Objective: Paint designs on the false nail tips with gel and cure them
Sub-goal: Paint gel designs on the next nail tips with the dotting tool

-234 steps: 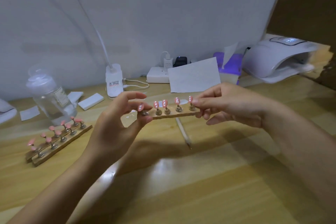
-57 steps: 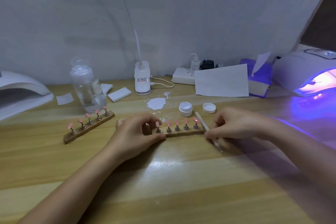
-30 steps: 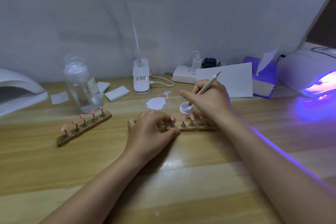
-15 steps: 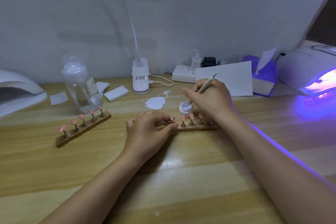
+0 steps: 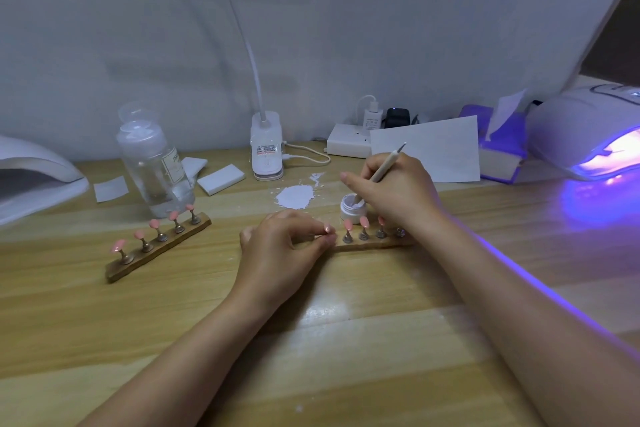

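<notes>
A wooden holder strip (image 5: pixel 372 243) with several pink nail tips (image 5: pixel 364 221) on metal stands lies on the table at the centre. My left hand (image 5: pixel 282 255) grips its left end, fingers curled over it. My right hand (image 5: pixel 396 192) holds a thin brush (image 5: pixel 386 168) like a pen, its lower end dipped in a small white gel jar (image 5: pixel 349 206) just behind the strip. A second wooden strip (image 5: pixel 157 248) with pink tips lies apart to the left. A lit curing lamp (image 5: pixel 588 135) glows violet at the right edge.
A clear bottle (image 5: pixel 154 163), white pads (image 5: pixel 221 179), a desk lamp base (image 5: pixel 266 152), a power strip (image 5: pixel 349 146), a white paper sheet (image 5: pixel 433 149) and a purple tissue box (image 5: pixel 498 149) line the back. A white gel smear (image 5: pixel 295 196) marks the table. Another lamp (image 5: pixel 31 177) sits far left.
Since about two seconds ago my right hand lifted the brush off the table and dipped it in the jar. In the last half second almost nothing has moved.
</notes>
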Tool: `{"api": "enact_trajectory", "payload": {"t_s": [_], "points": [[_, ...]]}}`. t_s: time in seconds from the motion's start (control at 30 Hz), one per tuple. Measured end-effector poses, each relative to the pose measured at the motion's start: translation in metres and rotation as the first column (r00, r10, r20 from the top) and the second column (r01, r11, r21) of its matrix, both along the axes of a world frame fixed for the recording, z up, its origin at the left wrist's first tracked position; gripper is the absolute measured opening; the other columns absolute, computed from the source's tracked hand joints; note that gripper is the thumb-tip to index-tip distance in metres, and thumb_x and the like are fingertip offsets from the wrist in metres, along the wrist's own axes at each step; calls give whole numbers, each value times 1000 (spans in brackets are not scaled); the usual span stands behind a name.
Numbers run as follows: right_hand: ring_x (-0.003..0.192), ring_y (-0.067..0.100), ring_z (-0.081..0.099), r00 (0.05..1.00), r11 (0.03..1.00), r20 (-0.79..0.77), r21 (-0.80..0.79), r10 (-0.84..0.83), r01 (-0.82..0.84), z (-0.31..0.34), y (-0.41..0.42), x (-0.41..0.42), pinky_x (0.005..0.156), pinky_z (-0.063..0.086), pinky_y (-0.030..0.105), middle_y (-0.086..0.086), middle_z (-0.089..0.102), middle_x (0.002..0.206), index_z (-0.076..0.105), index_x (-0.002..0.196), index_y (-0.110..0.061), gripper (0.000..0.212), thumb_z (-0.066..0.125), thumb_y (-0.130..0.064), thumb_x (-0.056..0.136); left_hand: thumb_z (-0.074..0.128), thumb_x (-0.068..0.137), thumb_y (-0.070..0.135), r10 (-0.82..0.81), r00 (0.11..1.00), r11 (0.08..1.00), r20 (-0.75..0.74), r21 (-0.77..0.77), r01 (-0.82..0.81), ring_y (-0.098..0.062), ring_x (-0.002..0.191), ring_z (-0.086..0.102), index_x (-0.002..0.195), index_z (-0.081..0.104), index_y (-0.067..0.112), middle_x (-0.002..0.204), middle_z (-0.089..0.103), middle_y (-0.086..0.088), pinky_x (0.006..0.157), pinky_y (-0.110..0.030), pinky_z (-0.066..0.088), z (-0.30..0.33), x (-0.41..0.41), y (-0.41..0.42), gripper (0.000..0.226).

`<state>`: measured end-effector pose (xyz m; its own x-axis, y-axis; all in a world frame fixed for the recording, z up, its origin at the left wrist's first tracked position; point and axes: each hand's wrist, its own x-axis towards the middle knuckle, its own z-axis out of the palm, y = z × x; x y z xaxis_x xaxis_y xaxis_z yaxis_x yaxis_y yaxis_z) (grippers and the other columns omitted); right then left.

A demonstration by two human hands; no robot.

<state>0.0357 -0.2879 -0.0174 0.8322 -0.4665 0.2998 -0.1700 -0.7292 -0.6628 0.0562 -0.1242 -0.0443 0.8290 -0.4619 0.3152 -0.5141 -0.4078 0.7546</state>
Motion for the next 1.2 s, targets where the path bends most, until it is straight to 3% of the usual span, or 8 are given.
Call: {"api": "enact_trajectory", "payload": {"t_s": [0.37, 0.47, 0.6, 0.7, 0.8, 0.9, 1.03, 1.2], "points": [[38, 5, 47, 1000, 1000, 4, -24, 8, -8, -2, 1, 1, 56, 30, 23, -9, 48, 34, 45, 49, -20, 44, 61, -44, 82, 75, 73, 20, -42, 996, 996, 77, -76, 48, -17, 88, 60, 80, 74, 30, 80, 65, 14, 86, -55, 42, -5, 0, 0, 12], [37, 3, 48, 1000, 1000, 1, -25, 18, -18, -2, 4, -1, 53, 31, 23, -8, 49, 35, 46, 51, -19, 43, 59, -44, 83, 75, 73, 14, -67, 995, 989, 70, -131, 76, -16, 84, 61, 75, 75, 21, 76, 66, 13, 85, -50, 45, -7, 1, 1, 7], [51, 6, 60, 977, 979, 213, 201, -14, -30, 13, 10, -9, 53, 51, 29, -6, 63, 53, 61, 62, -18, 38, 55, -47, 86, 73, 72, 2, -126, 992, 970, 25, -208, 128, -1, 66, 56, 70, 71, 17, 68, 65, 11, 66, -23, 48, -6, -1, 3, 16], [48, -2, 57, 921, 900, 389, 392, 26, -191, 28, 17, -20, 50, 45, 12, -8, 67, 56, 66, 67, -22, 36, 51, -46, 89, 72, 73, 1, -160, 987, 956, 20, -246, 160, -1, 64, 55, 72, 72, 12, 68, 66, 10, 61, -19, 47, -3, -3, 3, 11], [48, 3, 54, 911, 786, 409, 547, 50, -288, 20, 29, -35, 50, 47, 16, -4, 66, 55, 65, 65, -17, 30, 62, -40, 83, 71, 74, -2, -216, 975, 946, 39, -238, 220, 5, 62, 56, 72, 71, 7, 67, 66, 9, 61, -5, 39, 2, -4, 2, 10], [50, 6, 56, 894, 721, 448, 613, 19, -323, 0, 39, -51, 55, 53, 19, -7, 58, 49, 56, 57, -15, 27, 72, -33, 71, 70, 75, -4, -306, 952, 924, 23, -235, 303, 3, 62, 57, 74, 71, 2, 70, 70, -5, 63, -7, 41, 1, -9, 0, 6], [43, 0, 54, 858, 694, 514, 620, -5, -367, -17, 42, -60, 56, 54, 18, -12, 52, 40, 44, 50, -14, 36, 70, -20, 75, 69, 75, -5, -326, 944, 917, -60, -263, 300, 3, 63, 61, 74, 71, 5, 70, 68, 1, 61, -12, 47, -6, -17, -1, 10], [40, 5, 55, 855, 711, 517, 584, 48, -393, -25, 43, -57, 54, 56, 24, -9, 47, 37, 46, 41, -22, 43, 69, -18, 78, 71, 71, -7, -309, 949, 928, -64, -239, 286, 2, 70, 65, 76, 73, 5, 73, 71, 2, 70, -13, 50, -8, -14, -1, 13]]}}
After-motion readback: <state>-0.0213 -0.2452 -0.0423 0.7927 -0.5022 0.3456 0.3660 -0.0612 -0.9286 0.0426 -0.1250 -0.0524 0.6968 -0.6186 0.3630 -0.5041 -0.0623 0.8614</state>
